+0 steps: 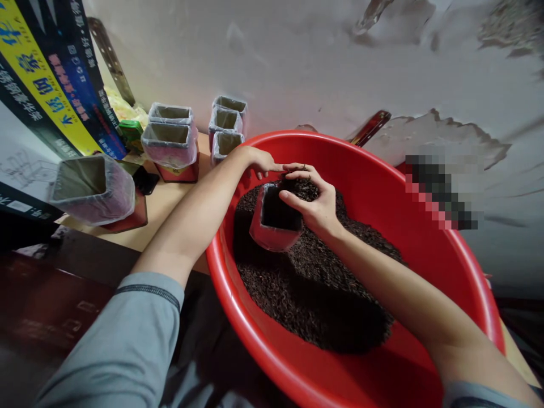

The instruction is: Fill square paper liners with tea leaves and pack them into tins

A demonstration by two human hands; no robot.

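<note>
A plastic-lined red container [276,239] sits among dark dried leaves [263,303] in the red basin [369,178] (its shadowed contents are unclear). The right hand [321,207] arches half-open at its rim, grip uncertain; the left hand [260,162], index extended, other fingers curled, meets the right fingertips, its hold unclear.

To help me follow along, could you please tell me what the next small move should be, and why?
I would brush off the right hand over the red basin: dark bits cling to its fingers, and the left hand has a fingertip close by.
</note>
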